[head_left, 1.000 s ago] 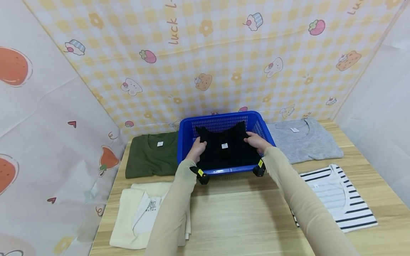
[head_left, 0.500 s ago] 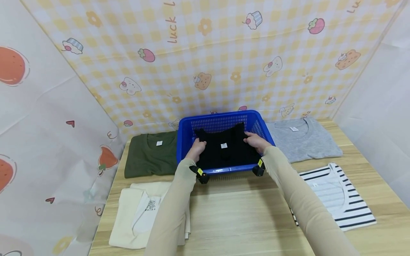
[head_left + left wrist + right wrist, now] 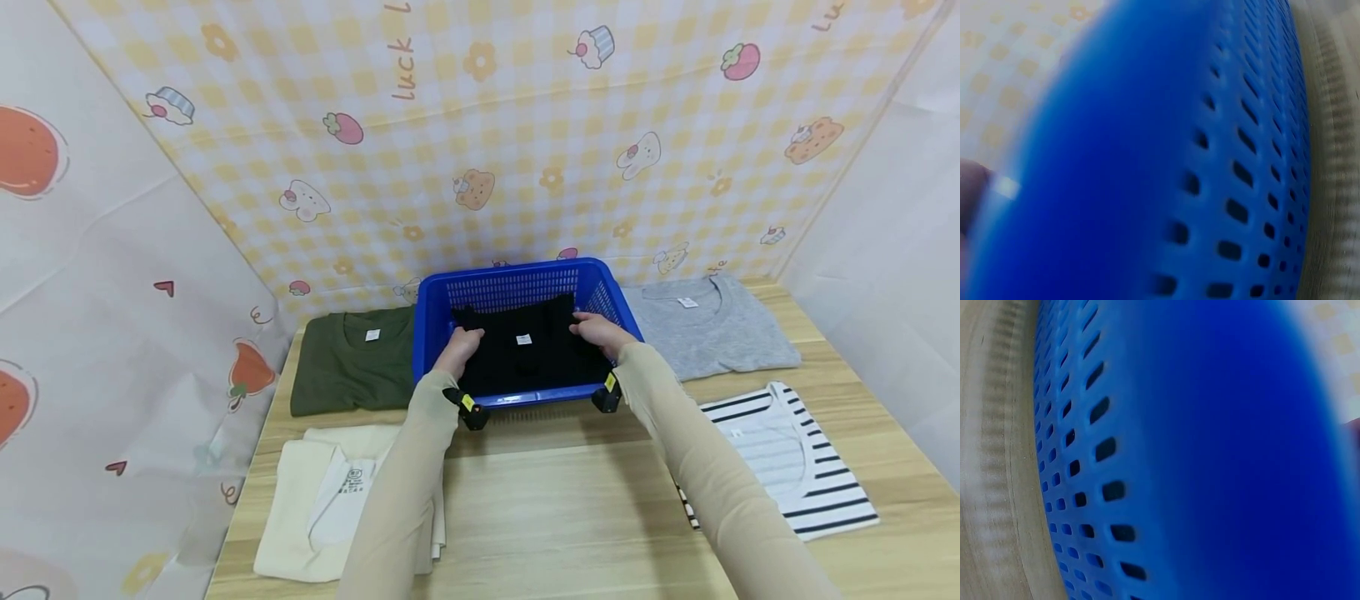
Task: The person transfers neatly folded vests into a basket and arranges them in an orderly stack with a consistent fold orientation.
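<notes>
Inside a blue plastic basket [image 3: 430, 321] lies a folded black T-shirt [image 3: 521, 364] with a white neck label. My left hand [image 3: 462, 350] grips its left edge, thumb on top. On the opposite edge, my right hand [image 3: 600, 332] pinches the shirt near the basket's right wall; the fingers under the cloth are hidden. Both wrists pass over the front rim. The left wrist view is mostly filled by the basket's slotted wall [image 3: 1235, 187], with a sliver of hand at the left edge. A similar wall [image 3: 1085, 469] fills the right wrist view.
A dark green T-shirt [image 3: 352, 367] lies left of the basket, a grey T-shirt [image 3: 727, 333] right of it. Nearer, a cream folded garment [image 3: 300, 508] is at left and a striped shirt [image 3: 832, 475] at right. A patterned cloth wall [image 3: 510, 142] stands behind the wooden table [image 3: 555, 517].
The black T-shirt's raised back edge has sunk lower into the basket and flattened. Both hands keep their hold and have barely moved. The head view has shifted very slightly.
</notes>
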{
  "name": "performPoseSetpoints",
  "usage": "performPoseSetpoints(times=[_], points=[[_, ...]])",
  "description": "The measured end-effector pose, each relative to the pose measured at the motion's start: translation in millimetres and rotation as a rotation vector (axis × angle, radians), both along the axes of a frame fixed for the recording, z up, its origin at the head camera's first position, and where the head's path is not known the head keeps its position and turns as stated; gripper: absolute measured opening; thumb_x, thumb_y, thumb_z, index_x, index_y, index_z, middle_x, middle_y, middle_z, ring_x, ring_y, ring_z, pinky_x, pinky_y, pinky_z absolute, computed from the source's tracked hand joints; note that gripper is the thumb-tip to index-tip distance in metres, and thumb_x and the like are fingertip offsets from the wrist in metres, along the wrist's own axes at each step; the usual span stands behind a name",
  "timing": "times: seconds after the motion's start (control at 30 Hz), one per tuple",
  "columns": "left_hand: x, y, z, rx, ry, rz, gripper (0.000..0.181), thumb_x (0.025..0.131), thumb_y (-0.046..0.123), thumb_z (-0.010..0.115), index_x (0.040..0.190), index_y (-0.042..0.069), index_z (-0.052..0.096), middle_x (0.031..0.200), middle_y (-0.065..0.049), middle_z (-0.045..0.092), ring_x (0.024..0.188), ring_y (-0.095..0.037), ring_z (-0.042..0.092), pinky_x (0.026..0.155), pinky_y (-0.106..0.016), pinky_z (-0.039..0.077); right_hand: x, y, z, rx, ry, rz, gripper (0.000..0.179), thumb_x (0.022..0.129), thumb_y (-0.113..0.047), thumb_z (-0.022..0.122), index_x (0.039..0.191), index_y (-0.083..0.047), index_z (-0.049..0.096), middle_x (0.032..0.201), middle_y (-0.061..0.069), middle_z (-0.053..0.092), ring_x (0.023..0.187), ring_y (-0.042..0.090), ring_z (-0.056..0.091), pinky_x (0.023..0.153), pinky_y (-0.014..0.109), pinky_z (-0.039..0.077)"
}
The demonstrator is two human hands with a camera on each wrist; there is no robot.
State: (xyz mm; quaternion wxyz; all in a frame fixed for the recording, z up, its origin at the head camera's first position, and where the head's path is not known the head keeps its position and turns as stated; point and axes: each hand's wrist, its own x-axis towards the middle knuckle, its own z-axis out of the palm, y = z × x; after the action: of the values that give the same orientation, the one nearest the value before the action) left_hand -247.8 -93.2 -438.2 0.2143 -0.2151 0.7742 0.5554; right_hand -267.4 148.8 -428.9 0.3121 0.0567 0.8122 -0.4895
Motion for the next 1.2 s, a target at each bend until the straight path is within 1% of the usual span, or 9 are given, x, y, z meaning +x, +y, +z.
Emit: performPoseSetpoints(times=[0.03, 0.13, 0.33, 0.63, 0.77, 0.83, 1.0, 1.13, 1.2], points=[[0.4, 0.0, 0.1, -0.013, 0.004, -0.003, 0.066, 0.096, 0.029, 0.039, 0.146, 0.004, 0.003, 0.151, -0.013, 0.006, 0.138, -0.029, 0.008, 0.11, -0.043, 0.013, -0.2, 0, -0.8, 0.006, 0.003, 0.006, 0.055, 0.096, -0.013, 0.031, 0.146, -0.008, 0.009, 0.15, 0.018, 0.008, 0.137, 0.036, 0.001, 0.106, 0.057, 0.007], [1.8, -0.1, 0.9, -0.029, -0.001, -0.008, 0.069, 0.096, 0.032, 0.039, 0.146, 0.004, 0.001, 0.152, -0.013, 0.003, 0.138, -0.029, 0.006, 0.11, -0.044, 0.012, -0.7, 1, -1.8, 0.013, 0.006, 0.015, 0.055, 0.097, -0.014, 0.032, 0.146, -0.007, 0.009, 0.151, 0.018, 0.006, 0.137, 0.036, 0.001, 0.106, 0.057, 0.008], [2.9, -0.2, 4.8, -0.033, -0.039, -0.021, 0.074, 0.095, 0.036, 0.039, 0.145, 0.006, -0.006, 0.152, -0.012, -0.003, 0.138, -0.03, 0.002, 0.11, -0.045, 0.011, 1.9, 0, 3.2, 0.008, -0.015, 0.011, 0.055, 0.096, -0.013, 0.029, 0.146, -0.005, 0.006, 0.151, 0.019, 0.005, 0.137, 0.036, 0.0, 0.107, 0.056, 0.008], [1.6, 0.2, 4.4, -0.086, -0.051, 0.012, 0.076, 0.094, 0.038, 0.041, 0.145, 0.006, -0.006, 0.151, -0.014, -0.004, 0.138, -0.031, -0.001, 0.11, -0.046, 0.011, 5.9, 3, 5.3, 0.004, -0.025, -0.004, 0.057, 0.097, -0.015, 0.03, 0.146, -0.005, 0.003, 0.151, 0.019, 0.001, 0.136, 0.037, 0.0, 0.107, 0.055, 0.008], [3.3, -0.5, 4.2, -0.102, -0.048, 0.008, 0.077, 0.094, 0.039, 0.041, 0.145, 0.006, -0.006, 0.151, -0.016, -0.006, 0.138, -0.032, -0.003, 0.11, -0.047, 0.012, 7.4, 4, 5.2, 0.002, -0.036, -0.003, 0.058, 0.097, -0.017, 0.03, 0.146, -0.005, 0.002, 0.151, 0.019, -0.001, 0.136, 0.038, 0.0, 0.107, 0.056, 0.01], [3.9, -0.5, 4.4, -0.11, -0.049, 0.001, 0.077, 0.094, 0.039, 0.041, 0.145, 0.006, -0.006, 0.151, -0.016, -0.006, 0.138, -0.032, -0.003, 0.11, -0.047, 0.012, 8.0, 5, 5.3, 0.008, -0.045, 0.002, 0.058, 0.097, -0.017, 0.03, 0.146, -0.005, 0.001, 0.15, 0.02, -0.002, 0.136, 0.039, 0.0, 0.106, 0.056, 0.012], [4.7, 0.0, 7.1, -0.115, -0.042, -0.012, 0.076, 0.094, 0.04, 0.041, 0.145, 0.005, -0.003, 0.151, -0.016, -0.001, 0.137, -0.032, 0.003, 0.109, -0.047, 0.014, 10.0, 6, 7.4, 0.016, -0.054, -0.001, 0.059, 0.097, -0.019, 0.03, 0.146, -0.005, 0.0, 0.15, 0.02, -0.003, 0.136, 0.039, 0.001, 0.106, 0.055, 0.015], [6.8, 1.9, 12.7, -0.132, -0.038, -0.052, 0.075, 0.094, 0.04, 0.04, 0.146, 0.006, -0.002, 0.151, -0.016, -0.001, 0.138, -0.032, 0.002, 0.109, -0.046, 0.014, 13.6, 7, 11.4, 0.006, -0.049, -0.029, 0.059, 0.098, -0.019, 0.031, 0.146, -0.007, 0.0, 0.15, 0.019, -0.002, 0.136, 0.038, 0.002, 0.106, 0.055, 0.015], [9.7, 3.8, 16.8, -0.16, -0.021, -0.078, 0.076, 0.094, 0.04, 0.041, 0.146, 0.005, -0.001, 0.151, -0.018, -0.002, 0.137, -0.035, -0.001, 0.109, -0.048, 0.01, 16.1, 7, 13.5, 0.005, -0.043, -0.029, 0.06, 0.098, -0.02, 0.032, 0.146, -0.007, 0.0, 0.15, 0.019, -0.003, 0.136, 0.038, 0.002, 0.106, 0.056, 0.014]])
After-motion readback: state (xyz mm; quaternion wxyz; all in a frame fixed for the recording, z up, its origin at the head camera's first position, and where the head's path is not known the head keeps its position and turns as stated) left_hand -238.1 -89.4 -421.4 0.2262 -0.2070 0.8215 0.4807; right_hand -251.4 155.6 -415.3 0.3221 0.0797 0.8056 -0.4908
